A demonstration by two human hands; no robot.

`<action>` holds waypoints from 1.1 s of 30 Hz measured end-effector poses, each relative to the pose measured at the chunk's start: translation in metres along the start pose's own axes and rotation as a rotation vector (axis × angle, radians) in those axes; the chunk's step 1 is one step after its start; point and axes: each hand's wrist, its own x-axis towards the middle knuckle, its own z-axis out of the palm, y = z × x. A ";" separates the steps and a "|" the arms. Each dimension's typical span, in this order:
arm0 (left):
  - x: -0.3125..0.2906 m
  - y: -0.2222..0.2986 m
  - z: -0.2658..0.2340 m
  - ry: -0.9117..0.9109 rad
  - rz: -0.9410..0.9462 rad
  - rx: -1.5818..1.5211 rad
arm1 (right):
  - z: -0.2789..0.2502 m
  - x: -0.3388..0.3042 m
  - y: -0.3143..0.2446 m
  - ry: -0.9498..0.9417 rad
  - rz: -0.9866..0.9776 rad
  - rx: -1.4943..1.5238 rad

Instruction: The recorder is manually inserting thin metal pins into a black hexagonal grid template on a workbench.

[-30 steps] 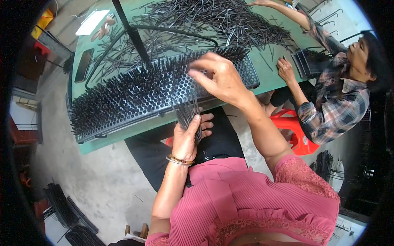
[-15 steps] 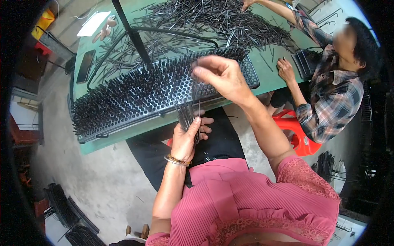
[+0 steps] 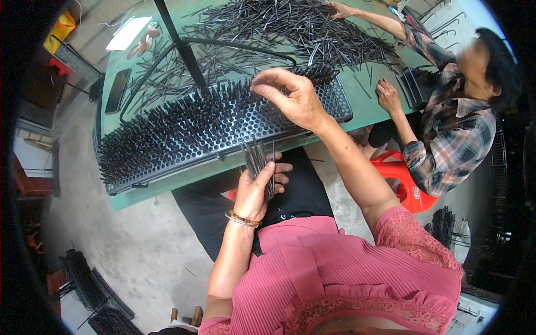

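A bundle of thin dark rods (image 3: 258, 162) is gripped in my left hand (image 3: 252, 192), upright in front of the tray's near edge, with one rod standing a little apart from the others. My right hand (image 3: 296, 103) reaches over the perforated tray (image 3: 195, 148). Its thumb and fingertips come together in a pinch above the standing rods; whatever lies between them cannot be made out. Many short dark rods (image 3: 162, 125) stand upright in the tray's holes, densely at the left and back. Bare holes show along the front and at the right end.
A big heap of loose rods (image 3: 301, 28) covers the back of the green table (image 3: 125, 202). A black metal stand (image 3: 187, 58) rises behind the tray. A phone (image 3: 117, 92) lies at left. Another person (image 3: 458, 117) sits at right on a red stool (image 3: 410, 187), one hand at the heap.
My right hand has shifted slightly left and away from me over the tray. My left hand stays nearly still with the bundle. The other person's far hand has come further into view.
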 end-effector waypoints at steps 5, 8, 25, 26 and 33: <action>0.001 0.002 0.001 -0.020 0.008 -0.036 | 0.001 -0.002 0.010 -0.007 -0.022 -0.005; 0.001 0.002 -0.001 -0.021 0.003 -0.036 | 0.000 -0.005 0.015 0.058 -0.029 -0.041; 0.001 0.001 -0.001 -0.004 -0.014 -0.023 | 0.002 -0.009 0.011 0.076 -0.157 -0.280; 0.001 0.001 -0.001 -0.005 -0.014 -0.020 | 0.002 -0.010 0.010 0.072 -0.218 -0.383; 0.000 0.001 -0.003 -0.011 -0.008 -0.025 | 0.011 -0.014 0.005 0.158 -0.257 -0.431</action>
